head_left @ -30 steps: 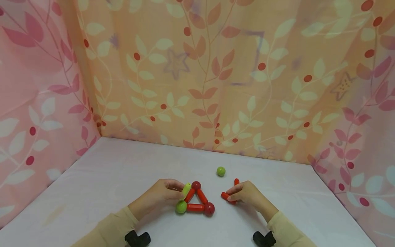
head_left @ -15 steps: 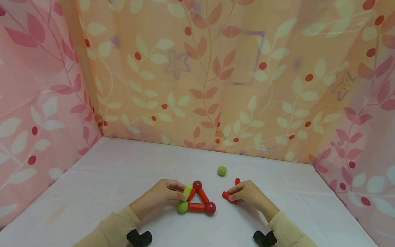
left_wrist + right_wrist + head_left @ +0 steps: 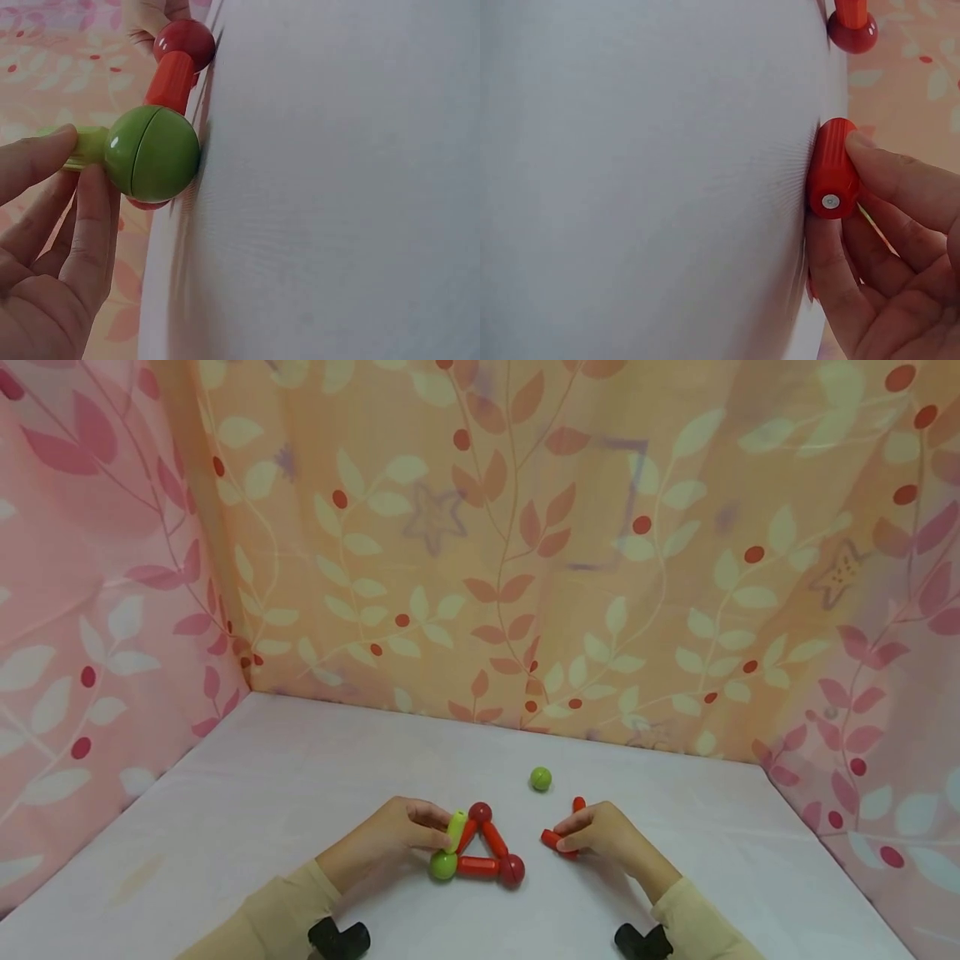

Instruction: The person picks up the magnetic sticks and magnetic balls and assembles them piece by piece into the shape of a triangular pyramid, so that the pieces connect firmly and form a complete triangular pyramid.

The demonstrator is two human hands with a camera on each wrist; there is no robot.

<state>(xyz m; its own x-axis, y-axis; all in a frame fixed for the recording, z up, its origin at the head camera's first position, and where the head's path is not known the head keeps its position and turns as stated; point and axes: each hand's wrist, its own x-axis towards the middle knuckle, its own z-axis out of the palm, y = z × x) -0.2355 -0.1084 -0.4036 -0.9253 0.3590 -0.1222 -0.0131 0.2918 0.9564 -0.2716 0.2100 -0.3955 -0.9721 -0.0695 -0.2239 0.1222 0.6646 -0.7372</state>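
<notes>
My left hand (image 3: 397,833) pinches a yellow-green rod (image 3: 456,830) between thumb and fingers. In the left wrist view the rod's end meets a green ball (image 3: 154,154). That ball is one corner of a flat triangle, with a red ball (image 3: 512,870) and another red ball (image 3: 480,812) at the other corners. Red rods join them, such as the front rod (image 3: 477,867). To the right, my right hand (image 3: 603,833) pinches a short red rod (image 3: 834,169) lying on the white table; a small pale disc shows in its end.
Just behind my right hand lies another red rod (image 3: 579,804). A loose green ball (image 3: 541,778) rests farther back. The white table (image 3: 337,752) ends at a floral curtain (image 3: 420,568), with pink curtains on both sides. Black devices (image 3: 341,937) are worn at both wrists.
</notes>
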